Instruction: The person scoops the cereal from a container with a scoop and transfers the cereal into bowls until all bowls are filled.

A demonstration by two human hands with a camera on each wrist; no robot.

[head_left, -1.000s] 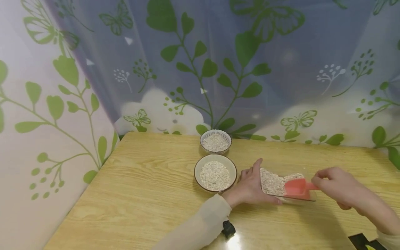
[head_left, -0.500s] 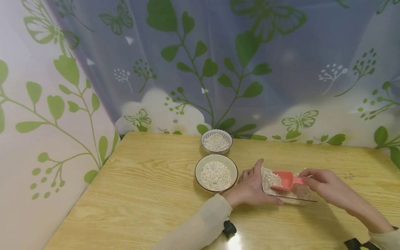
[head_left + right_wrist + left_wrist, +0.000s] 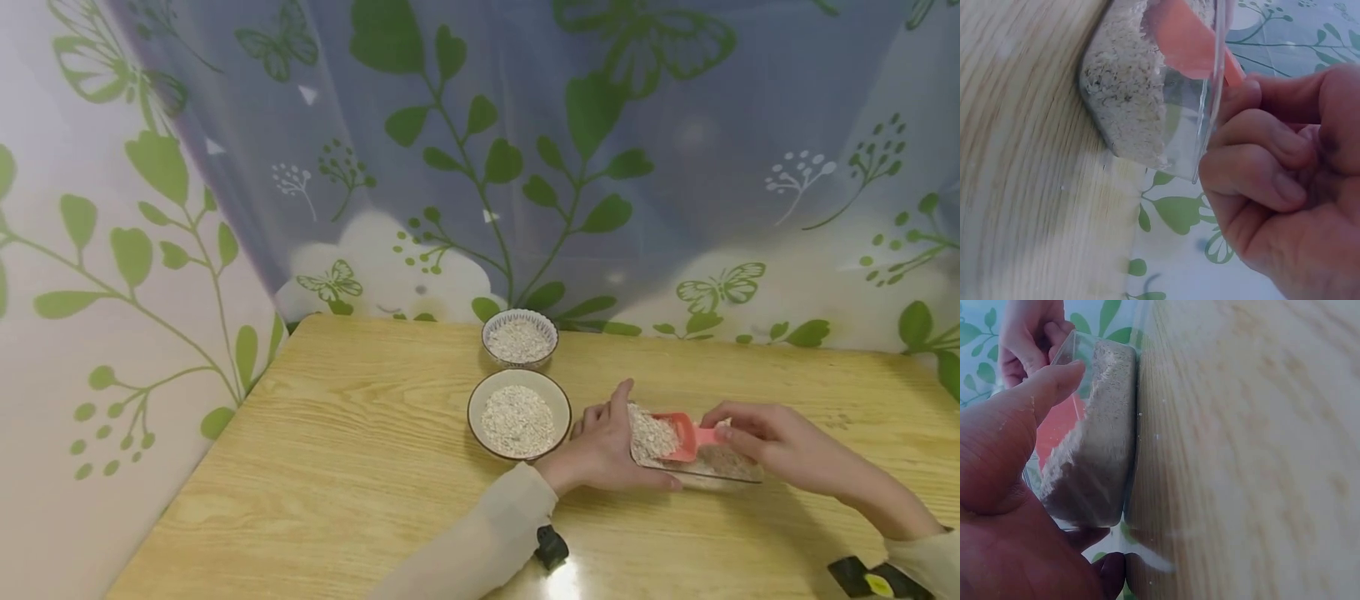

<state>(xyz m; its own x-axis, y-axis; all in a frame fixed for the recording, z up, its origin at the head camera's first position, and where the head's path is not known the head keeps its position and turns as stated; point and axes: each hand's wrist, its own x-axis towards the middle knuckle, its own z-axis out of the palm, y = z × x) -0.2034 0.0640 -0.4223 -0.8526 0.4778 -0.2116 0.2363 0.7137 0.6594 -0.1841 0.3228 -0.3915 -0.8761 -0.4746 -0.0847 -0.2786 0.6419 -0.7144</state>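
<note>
My left hand (image 3: 600, 450) holds the left end of a clear rectangular container (image 3: 731, 478), thumb along its near side and fingers spread at the other side. Oats (image 3: 1100, 456) fill much of the container, heaped toward the left hand. A pinkish-red scoop (image 3: 681, 435) lies low inside, its mouth facing left into the oats. My right hand (image 3: 780, 440) pinches the scoop's short handle between thumb and index finger; in the right wrist view its other fingers are curled in beside the container wall. The oats partly hide the scoop's front edge.
Left of the container stands a cream bowl (image 3: 517, 378) with a dark rim, holding oats. Behind it sits a smaller patterned bowl (image 3: 519, 317), also with oats. The wooden table (image 3: 337, 467) ends at a leaf-print curtain (image 3: 465, 167). A few loose flakes lie right of the container.
My right hand has moved left, bringing the scoop from the container's right part to the oats at its left. The left hand and the container stay about where they were.
</note>
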